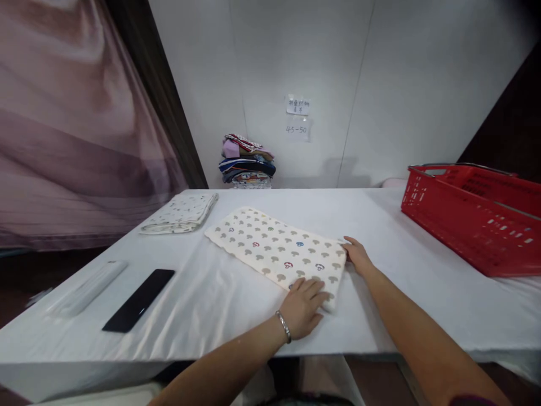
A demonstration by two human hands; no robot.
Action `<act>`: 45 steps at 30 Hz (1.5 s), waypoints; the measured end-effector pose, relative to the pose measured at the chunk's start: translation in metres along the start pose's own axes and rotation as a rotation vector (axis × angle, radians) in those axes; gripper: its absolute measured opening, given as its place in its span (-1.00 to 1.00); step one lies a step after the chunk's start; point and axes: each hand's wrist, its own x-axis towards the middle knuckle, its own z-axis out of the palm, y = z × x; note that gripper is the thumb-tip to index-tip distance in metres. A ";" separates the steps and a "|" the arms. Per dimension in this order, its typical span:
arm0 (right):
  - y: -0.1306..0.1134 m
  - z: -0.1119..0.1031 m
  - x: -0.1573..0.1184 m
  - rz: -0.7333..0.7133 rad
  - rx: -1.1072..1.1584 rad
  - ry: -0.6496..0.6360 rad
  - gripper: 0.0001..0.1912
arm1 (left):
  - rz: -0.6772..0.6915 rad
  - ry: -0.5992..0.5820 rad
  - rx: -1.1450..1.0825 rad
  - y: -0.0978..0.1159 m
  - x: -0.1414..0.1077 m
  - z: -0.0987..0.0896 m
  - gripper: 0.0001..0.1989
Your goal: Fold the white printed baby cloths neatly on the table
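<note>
Left of the red plastic basket (456, 225): a folded mushroom-print cloth (270, 241), flat on the white tablecloth (236, 327) and well apart from the basket.
Long axis: slanting; the short end under the hands is the one closer to the basket and to the person, while the other end points away from both.
Print: rows of grey-beige mushrooms on cream, a few outlined in red, blue, green or dark tones.
Surface: smooth, with straight edges and a long, narrow shape.
Left hand (302, 309): farther from the basket than its partner, palm down on the cloth's near corner, fingers slightly spread.
Right hand (358, 258): on the basket side, touching the cloth's end at the far corner; whether it pinches cannot be told.
</note>
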 end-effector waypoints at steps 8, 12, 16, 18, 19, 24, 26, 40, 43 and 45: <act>-0.013 0.003 0.005 0.057 -0.072 -0.016 -0.33 | -0.157 0.052 0.068 0.010 0.023 0.011 -0.68; -0.014 -0.005 -0.016 0.024 -0.059 -0.062 -0.37 | -0.181 0.101 0.033 0.013 0.011 -0.014 -0.64; 0.001 -0.022 -0.041 0.010 -0.144 -0.111 -0.36 | -0.030 0.032 -0.023 0.016 -0.020 -0.023 -0.61; 0.012 -0.029 -0.048 -0.049 -0.288 -0.103 -0.41 | -0.016 -0.027 -0.036 0.019 -0.034 -0.017 -0.62; 0.016 -0.031 -0.050 -0.101 -0.373 -0.087 -0.46 | -0.025 -0.038 -0.041 0.021 -0.038 -0.014 -0.62; 0.023 -0.031 -0.053 -0.286 -0.640 -0.032 -0.63 | -0.037 -0.088 -0.186 0.020 -0.038 -0.022 -0.54; 0.024 -0.030 -0.055 -0.282 -0.665 -0.036 -0.61 | -0.050 -0.106 -0.282 0.009 -0.028 -0.034 -0.57; 0.030 -0.027 -0.070 -0.376 -0.617 -0.014 -0.60 | -0.080 -0.087 0.048 -0.091 0.120 -0.008 -0.75; 0.026 -0.027 -0.072 -0.382 -0.625 -0.042 -0.64 | -0.082 -0.080 0.023 -0.097 0.126 0.002 -0.80; 0.024 -0.027 -0.074 -0.394 -0.629 -0.055 -0.67 | -0.083 -0.059 0.006 -0.101 0.127 0.005 -0.84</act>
